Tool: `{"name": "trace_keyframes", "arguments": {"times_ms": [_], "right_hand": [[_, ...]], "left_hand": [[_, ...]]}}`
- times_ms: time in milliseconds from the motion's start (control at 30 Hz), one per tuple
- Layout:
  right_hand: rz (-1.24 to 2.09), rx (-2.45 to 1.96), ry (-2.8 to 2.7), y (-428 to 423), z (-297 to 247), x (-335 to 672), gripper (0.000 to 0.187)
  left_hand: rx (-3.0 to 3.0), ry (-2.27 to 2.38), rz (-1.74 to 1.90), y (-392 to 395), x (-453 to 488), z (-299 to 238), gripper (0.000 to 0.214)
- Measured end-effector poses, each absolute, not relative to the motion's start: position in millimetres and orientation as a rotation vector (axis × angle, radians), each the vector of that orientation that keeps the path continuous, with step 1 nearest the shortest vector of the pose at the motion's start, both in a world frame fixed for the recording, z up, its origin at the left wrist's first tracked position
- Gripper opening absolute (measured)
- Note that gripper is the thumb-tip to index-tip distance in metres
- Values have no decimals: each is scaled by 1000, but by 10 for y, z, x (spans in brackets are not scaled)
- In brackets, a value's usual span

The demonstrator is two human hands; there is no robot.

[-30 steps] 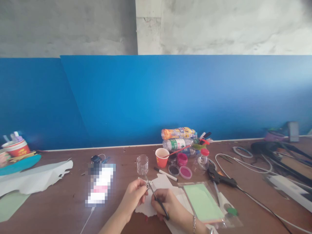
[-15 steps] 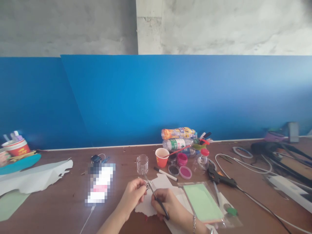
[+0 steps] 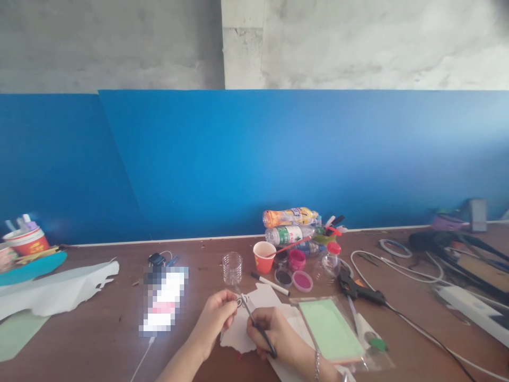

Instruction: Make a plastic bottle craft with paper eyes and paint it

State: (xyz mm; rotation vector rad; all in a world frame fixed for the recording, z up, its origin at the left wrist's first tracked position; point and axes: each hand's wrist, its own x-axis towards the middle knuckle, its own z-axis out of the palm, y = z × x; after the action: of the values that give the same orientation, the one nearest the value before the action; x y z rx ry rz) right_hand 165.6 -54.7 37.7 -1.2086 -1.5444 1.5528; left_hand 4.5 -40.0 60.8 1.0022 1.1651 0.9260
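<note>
My left hand (image 3: pixel 214 321) pinches a small piece of white paper (image 3: pixel 240 302) marked with black drawn rings. In my right hand (image 3: pixel 280 331) is a pair of scissors (image 3: pixel 264 335) with dark handles, its fingers closed round them. The blades point up and away and lie right at the edge of the marked piece. Whether the blades are apart is too small to tell. Under both hands lie irregularly cut white paper sheets (image 3: pixel 238 335). Just beyond the blades a clear cut-off plastic bottle piece (image 3: pixel 232 268) stands on the brown table.
A marker (image 3: pixel 271 284), a red paper cup (image 3: pixel 264 263) and small paint pots (image 3: pixel 296 260) stand beyond the paper. To the right are a green paper pack (image 3: pixel 332 329), a glue gun (image 3: pixel 361 292) and cables. A lit phone (image 3: pixel 164 302) lies left; a blue partition (image 3: pixel 238 164) rises behind.
My left hand has shifted very slightly left, and more of the ringed drawing shows beside the blades. The right hand and scissors stay almost where they were.
</note>
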Motion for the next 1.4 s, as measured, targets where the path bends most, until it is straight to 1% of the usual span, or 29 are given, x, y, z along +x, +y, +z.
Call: {"name": "trace_keyframes", "arguments": {"times_ms": [167,367,567,867,1167,1400], "right_hand": [[1558,-1182,-1526,-540,362,1653,9],[1573,-1173,-1522,-542,325,1652,10],[1595,-1170,-1484,-526,239,1658,6],[1599,-1222,-1499,-536,342,1651,8],[1570,-1269,-1532,-543,390,1656,8],[1566,-1174,-1474,-529,274,1651,6]], "left_hand": [[923,1037,920,-410,71,588,18],[970,1079,961,-405,73,588,17],[1039,1112,946,-423,65,592,13],[1063,1127,930,-407,46,607,12],[971,1099,958,-375,41,562,16],[891,983,973,-416,99,563,20]]}}
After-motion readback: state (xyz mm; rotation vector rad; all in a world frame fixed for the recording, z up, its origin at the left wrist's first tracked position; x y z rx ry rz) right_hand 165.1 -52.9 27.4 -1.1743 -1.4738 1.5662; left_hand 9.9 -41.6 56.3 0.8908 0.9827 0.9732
